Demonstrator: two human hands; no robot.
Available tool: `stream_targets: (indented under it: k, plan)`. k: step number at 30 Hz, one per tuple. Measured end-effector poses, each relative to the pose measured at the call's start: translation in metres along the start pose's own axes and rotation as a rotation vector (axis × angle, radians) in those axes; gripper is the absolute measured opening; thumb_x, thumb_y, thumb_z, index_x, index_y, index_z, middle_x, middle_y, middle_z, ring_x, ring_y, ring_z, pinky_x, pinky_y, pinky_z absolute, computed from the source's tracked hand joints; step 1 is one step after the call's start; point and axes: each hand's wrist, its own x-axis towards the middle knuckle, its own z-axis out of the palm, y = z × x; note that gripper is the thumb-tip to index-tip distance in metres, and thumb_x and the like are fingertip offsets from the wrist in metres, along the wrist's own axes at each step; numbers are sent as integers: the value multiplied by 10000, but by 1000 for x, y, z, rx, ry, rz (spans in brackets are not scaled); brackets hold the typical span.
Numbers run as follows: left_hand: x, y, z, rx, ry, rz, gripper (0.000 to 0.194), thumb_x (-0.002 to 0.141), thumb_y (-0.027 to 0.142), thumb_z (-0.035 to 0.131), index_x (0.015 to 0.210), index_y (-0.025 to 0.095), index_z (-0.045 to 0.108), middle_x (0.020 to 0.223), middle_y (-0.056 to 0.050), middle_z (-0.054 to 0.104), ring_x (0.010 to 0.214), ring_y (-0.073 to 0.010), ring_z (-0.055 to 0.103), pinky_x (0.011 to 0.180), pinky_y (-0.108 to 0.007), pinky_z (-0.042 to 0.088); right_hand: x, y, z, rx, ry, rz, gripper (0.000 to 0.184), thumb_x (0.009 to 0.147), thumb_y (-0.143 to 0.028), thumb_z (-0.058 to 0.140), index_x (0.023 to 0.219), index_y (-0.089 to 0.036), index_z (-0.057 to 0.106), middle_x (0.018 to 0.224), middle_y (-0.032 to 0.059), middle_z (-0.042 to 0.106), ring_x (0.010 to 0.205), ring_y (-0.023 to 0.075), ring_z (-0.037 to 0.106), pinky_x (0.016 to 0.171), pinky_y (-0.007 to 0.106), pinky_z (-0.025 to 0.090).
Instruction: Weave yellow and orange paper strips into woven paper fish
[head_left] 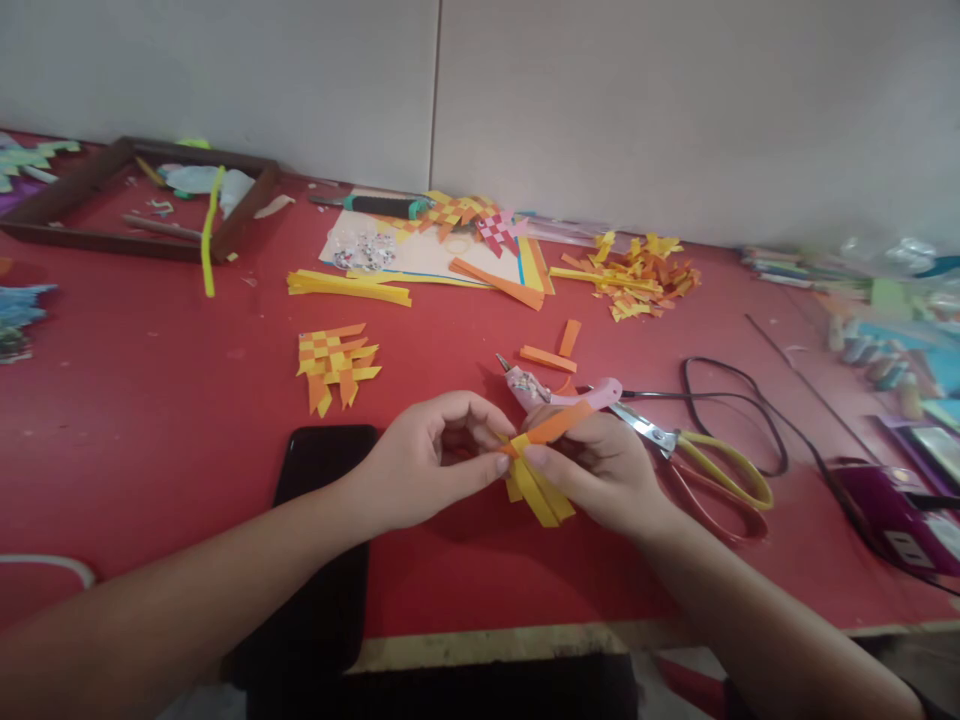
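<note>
Between my two hands is a small piece of woven paper strips, yellow strips hanging down and an orange one pointing up to the right. My left hand pinches its left side between thumb and fingertips. On the other side my right hand grips it, thumb on the front, other fingers partly hidden behind. Just beyond the hands lies a pink glue gun, partly covered by the right hand. Scissors with yellow and red handles rest beside that hand. A woven orange-and-yellow paper fish lies farther left.
A black phone lies under my left forearm. Yellow strips, orange strips and a heap of paper scraps lie farther back. A brown wooden frame stands back left. A black cable runs to a purple box at right.
</note>
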Motion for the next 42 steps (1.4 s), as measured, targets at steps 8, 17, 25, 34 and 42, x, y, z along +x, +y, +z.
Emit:
stream_targets:
  k: [8,17,25,34,42]
  plan:
    - [-2,-1,-1,-5,-50,-35,166,864,189,726,992,172,623,884,-2,644,827,-98,630,772,-216,523,-2,-1,-1,-26,-33,6,153,906,-233,606,765,-178,632,667,4,601,574,115,533,505,257,433]
    - [-3,-2,0,27,-42,-11,148,872,197,709,990,175,622,940,-26,649,890,-130,625,804,-255,517,0,-1,1,-46,-12,-12,155,901,-230,616,758,-174,638,645,-9,582,550,98,506,492,235,424]
    - [-1,1,0,33,-24,-16,130,870,194,709,965,161,626,908,-20,651,857,-115,625,779,-228,520,1,-3,2,-35,-15,-3,171,892,-228,618,729,-176,632,599,-26,554,528,87,474,481,223,409]
    - [2,-1,0,-66,10,-54,146,843,208,754,925,166,640,864,-1,677,796,-97,644,750,-215,516,1,-3,3,-18,-7,50,179,878,-234,619,712,-172,638,595,-15,594,521,90,517,476,218,420]
    - [1,-2,-1,-67,31,-45,157,843,223,761,925,168,639,873,-5,666,818,-106,645,775,-229,520,2,-3,3,1,-12,51,181,885,-248,620,722,-175,644,580,-20,584,519,95,503,475,227,410]
